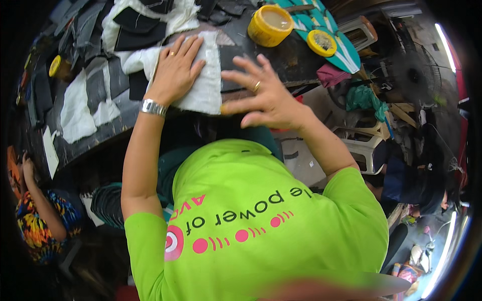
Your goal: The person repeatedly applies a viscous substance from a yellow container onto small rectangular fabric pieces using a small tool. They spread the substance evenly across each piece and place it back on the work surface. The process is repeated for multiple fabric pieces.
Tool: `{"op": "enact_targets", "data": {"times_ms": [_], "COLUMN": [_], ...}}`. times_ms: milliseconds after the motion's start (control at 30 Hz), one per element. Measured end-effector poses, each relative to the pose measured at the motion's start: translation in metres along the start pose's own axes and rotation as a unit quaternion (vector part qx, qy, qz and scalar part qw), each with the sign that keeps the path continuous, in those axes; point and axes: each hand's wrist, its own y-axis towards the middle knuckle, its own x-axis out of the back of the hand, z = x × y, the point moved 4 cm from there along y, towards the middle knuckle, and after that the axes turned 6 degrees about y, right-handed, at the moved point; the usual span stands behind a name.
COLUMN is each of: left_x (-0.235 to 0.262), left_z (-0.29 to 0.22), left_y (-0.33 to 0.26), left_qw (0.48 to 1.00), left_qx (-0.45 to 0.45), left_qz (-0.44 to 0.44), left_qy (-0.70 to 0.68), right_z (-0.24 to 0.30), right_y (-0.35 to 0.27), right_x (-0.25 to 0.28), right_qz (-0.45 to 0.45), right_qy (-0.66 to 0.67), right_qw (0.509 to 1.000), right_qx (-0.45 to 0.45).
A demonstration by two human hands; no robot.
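Pressing flat, left hand (176, 70) spread palm-down on a white fabric piece (205, 83), nothing pinched or grasped, just fingers laid out over the cloth with a ring showing and a silver watch (153, 107) on the wrist. Hovering just beside it, right hand (261, 95) with all 5 fingers splayed wide, holding nothing, ring on 1 finger, fingertips above the cloth's right edge near the table's front lip; can't tell if touching. White piece lying on a dark worktable (286, 60), close to the near edge, right in front of the green shirt (261, 220). Scattered further left: more white scraps (78, 108) and dark grey cut pieces (133, 22) piled across the tabletop. Up past the right hand, an open yellow tub (270, 24) with pale stuff inside, and a smaller yellow lid or tub (321, 42) sitting on a teal patterned board (341, 52). Off the table to the right, white plastic chairs (364, 145) and clutter. Lower left corner, another person in a colourful patterned top (37, 226), well apart from both hands.
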Motion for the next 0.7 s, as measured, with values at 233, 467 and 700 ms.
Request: {"op": "enact_targets", "data": {"times_ms": [233,467,700], "left_x": [0.007,0.006,0.009], "left_z": [-0.001,-0.001,-0.001], "left_y": [0.004,0.001,0.002], "left_qw": [1.0,1.0,1.0], "left_qx": [-0.009,0.001,0.002], "left_qz": [0.015,0.007,0.015], "left_qy": [0.0,-0.013,-0.019], "right_z": [-0.141,-0.165,-0.094], "right_y": [0.006,0.018,0.008], "right_x": [0.095,0.102,0.071], "right_qz": [-0.105,-0.046,0.228], "right_qy": [-0.244,-0.5,-0.172], "right_qw": [0.935,0.852,0.825], "right_qx": [-0.235,-0.149,-0.488]}}
